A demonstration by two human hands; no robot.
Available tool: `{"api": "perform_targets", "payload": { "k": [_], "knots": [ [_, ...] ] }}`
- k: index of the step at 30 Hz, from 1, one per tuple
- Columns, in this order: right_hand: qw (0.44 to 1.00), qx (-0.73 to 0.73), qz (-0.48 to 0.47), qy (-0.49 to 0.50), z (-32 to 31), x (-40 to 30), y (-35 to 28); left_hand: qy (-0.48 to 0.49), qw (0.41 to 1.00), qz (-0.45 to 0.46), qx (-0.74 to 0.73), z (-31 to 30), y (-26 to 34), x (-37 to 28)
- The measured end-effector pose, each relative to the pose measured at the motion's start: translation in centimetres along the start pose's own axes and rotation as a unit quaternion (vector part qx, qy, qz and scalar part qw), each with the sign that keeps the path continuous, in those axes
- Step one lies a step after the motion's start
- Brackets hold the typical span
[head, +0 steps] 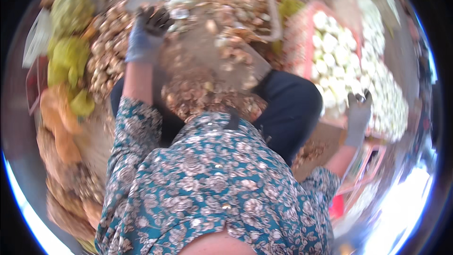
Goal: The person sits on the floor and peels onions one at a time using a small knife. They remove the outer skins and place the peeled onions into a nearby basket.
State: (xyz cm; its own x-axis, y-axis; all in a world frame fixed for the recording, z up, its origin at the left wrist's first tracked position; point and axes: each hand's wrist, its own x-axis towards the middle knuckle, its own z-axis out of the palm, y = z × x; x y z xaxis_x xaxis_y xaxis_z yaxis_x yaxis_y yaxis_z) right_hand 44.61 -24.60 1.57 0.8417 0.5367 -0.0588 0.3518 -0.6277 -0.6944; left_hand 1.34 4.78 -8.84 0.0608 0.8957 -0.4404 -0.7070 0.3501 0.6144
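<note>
My left hand (150,30), in a light glove with dark, soiled fingers, is at the upper left beside a heap of unpeeled onions (108,47). Its fingers look spread, and I see nothing held, though motion blurs them. White peeled onions (329,51) fill a pink-red plastic crate on the right. My right hand (357,113), in a grey glove, is over the crate's near right edge. Between its fingers is a small shiny metal tool (360,97), perhaps a knife; its shape is unclear. Loose onion skins (198,95) lie between my legs.
A pale-rimmed crate (274,14) with onions and skins stands ahead. Yellow-green mesh sacks (69,56) and an orange mesh bag (58,120) line the left side. More peeled onions (387,102) lie beyond the pink-red crate. An emptier pink crate (375,163) is at the lower right.
</note>
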Motion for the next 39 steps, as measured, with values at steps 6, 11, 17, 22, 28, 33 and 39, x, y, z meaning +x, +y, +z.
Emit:
{"api": "perform_targets", "payload": {
  "k": [6,11,17,22,28,33,39],
  "knots": [
    [0.943,-0.007,-0.18,-0.281,10.0,-9.0,-16.6,0.096,0.984,0.111,-0.106,-4.6,5.5,-1.9],
    [0.773,-0.047,-0.388,-0.499,19.6,-12.0,-19.7,0.009,0.972,0.167,-0.166,-2.9,9.4,-9.1],
    [0.78,-0.055,-0.317,-0.536,39.4,-15.5,-17.9,-0.096,0.962,0.249,-0.053,-10.3,15.6,-11.7],
    [0.832,-0.05,-0.06,-0.549,48.2,-15.4,-19.8,0.025,0.97,0.225,-0.089,-17.1,12.7,-9.3],
    [0.909,-0.02,0.068,-0.411,54.7,-14.2,-20.0,0.088,0.974,0.171,-0.118,-18.9,9.4,-6.5],
    [0.936,0.043,0.098,-0.337,56.8,-12.7,-17.1,0.057,0.977,0.171,-0.115,-19.5,9.1,-6.4],
    [0.952,0.035,0.081,-0.293,55.7,-13.9,-14.9,-0.042,0.945,0.189,-0.264,-18.2,9.2,-6.2]
  ]
}}
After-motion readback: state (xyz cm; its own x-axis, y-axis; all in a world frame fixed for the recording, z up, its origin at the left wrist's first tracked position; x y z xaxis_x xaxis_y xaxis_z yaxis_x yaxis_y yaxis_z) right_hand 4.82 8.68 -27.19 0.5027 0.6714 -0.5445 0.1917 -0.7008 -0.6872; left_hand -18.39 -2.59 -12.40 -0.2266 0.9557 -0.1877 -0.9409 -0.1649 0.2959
